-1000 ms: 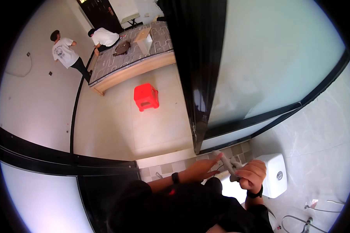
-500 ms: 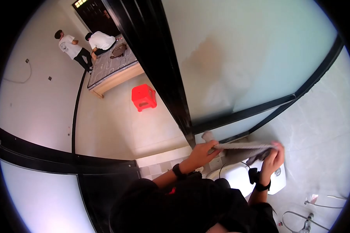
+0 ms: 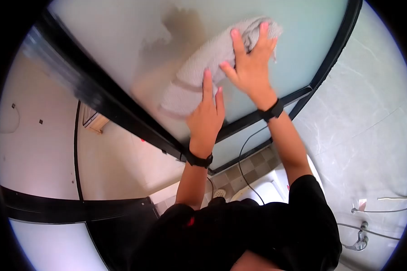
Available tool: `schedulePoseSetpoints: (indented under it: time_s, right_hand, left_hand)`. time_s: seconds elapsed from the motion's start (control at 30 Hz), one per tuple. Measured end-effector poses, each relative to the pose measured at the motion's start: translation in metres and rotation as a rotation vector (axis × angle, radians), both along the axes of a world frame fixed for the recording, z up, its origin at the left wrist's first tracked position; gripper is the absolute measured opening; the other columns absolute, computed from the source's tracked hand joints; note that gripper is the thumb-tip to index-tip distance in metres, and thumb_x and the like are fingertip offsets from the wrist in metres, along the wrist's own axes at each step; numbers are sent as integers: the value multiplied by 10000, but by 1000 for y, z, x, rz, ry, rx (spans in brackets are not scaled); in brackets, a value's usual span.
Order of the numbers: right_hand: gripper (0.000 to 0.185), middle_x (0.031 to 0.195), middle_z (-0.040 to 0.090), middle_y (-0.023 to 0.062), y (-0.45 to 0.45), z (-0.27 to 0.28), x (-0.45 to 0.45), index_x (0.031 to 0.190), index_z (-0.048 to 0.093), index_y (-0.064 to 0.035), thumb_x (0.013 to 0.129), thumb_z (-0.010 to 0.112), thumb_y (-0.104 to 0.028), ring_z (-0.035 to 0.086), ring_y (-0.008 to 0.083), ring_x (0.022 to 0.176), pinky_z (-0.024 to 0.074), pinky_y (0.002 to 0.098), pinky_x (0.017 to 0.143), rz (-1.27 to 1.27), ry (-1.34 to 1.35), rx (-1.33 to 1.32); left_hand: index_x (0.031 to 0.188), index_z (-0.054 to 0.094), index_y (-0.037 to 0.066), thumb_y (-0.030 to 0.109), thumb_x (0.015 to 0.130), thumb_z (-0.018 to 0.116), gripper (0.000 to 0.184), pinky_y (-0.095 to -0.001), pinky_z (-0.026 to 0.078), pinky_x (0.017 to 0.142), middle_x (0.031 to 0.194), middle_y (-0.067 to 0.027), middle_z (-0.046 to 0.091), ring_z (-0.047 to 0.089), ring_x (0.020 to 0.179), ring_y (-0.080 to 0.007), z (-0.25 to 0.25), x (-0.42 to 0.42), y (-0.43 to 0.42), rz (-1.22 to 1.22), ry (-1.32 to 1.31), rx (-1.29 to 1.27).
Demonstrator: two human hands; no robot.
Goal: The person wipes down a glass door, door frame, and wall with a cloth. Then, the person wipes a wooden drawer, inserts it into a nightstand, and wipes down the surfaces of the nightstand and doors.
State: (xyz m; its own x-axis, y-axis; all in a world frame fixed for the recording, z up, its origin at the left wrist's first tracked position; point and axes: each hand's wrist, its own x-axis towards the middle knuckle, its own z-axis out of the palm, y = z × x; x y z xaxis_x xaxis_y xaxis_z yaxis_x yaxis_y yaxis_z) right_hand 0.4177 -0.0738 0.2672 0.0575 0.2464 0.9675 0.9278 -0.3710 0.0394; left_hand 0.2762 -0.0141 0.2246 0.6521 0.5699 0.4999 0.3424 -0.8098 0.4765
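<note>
Room: a bathroom — most likely in a home
Fixtures: white toilet, metal wall tap
Floor: small checkered tiles, round drain
Partition: frosted glass, black frame
Past the partition: a bed's wooden corner — bedroom-like

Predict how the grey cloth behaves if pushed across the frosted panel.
The cloth is probably floppy: its upper right end bunches into folds. It's likely light for its spread, as it looks like textured fabric, though I can't tell if it's damp. It may slide easily, since the frosted panel looks smooth.
</note>
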Motion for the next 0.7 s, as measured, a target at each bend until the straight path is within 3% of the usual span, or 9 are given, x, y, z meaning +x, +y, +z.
schedulePoseSetpoints:
  time_s: [0.13,0.2,0.23,0.3,0.37,0.47,0.57,0.7]
  right_hand:
    - [659,1407,149,370,-11,-89,6,1302,464,-83,725,675,-321,221,562,1241,199,671,986,26,190,-14]
    - [634,1395,174,370,-20,-139,0,1290,462,-60,731,668,-275,247,559,1224,250,645,973,-1,282,-14]
    - [611,1389,190,366,-24,-161,-6,1274,466,-47,731,667,-245,269,557,1208,282,632,960,-11,318,-10]
    - [576,1367,228,352,-30,-198,-20,1243,476,-38,728,668,-210,296,550,1182,308,615,949,4,376,7]
    - [541,1345,267,338,-37,-226,-32,1212,487,-28,724,669,-175,322,544,1157,334,598,937,12,424,12]
    - [465,1218,389,252,-38,-237,-49,1135,511,-40,700,671,-70,381,484,1100,369,560,909,-56,603,-11]
    - [404,1150,450,210,-40,-222,-51,1076,538,-52,697,679,-53,432,427,1046,401,510,874,-45,560,-19]
    - [301,1068,511,163,-31,-165,-50,988,582,-61,708,693,-77,484,372,967,425,438,819,33,434,83]
  left_hand:
    - [1403,341,103,402,898,515,612,-452,492,780,1121,-172,625,625,916,-387,-64,-1,-2,-14,-7,270]
    - [1392,374,136,411,889,524,592,-504,410,925,1250,-174,547,521,1132,-387,-95,-7,-6,-55,62,500]
    - [1392,374,136,411,889,524,592,-504,410,925,1250,-174,547,521,1132,-387,-115,-10,-8,-57,67,502]
    - [1392,386,234,426,881,528,564,-538,335,983,1341,-135,478,425,1251,-343,-152,-20,-14,-110,202,350]
    - [1397,380,234,413,883,530,564,-512,322,1004,1328,-133,493,435,1241,-347,-170,-28,-17,-164,201,326]
    - [1391,391,183,380,864,569,589,-492,333,1007,1358,-148,457,428,1246,-355,-181,-36,-16,-291,212,307]
    - [1399,374,178,346,869,563,587,-496,316,1017,1346,-164,464,426,1245,-357,-170,-39,-18,-319,174,260]
    - [1412,345,162,289,872,557,594,-512,310,1013,1299,-192,500,440,1221,-385,-108,-44,-10,-283,25,259]
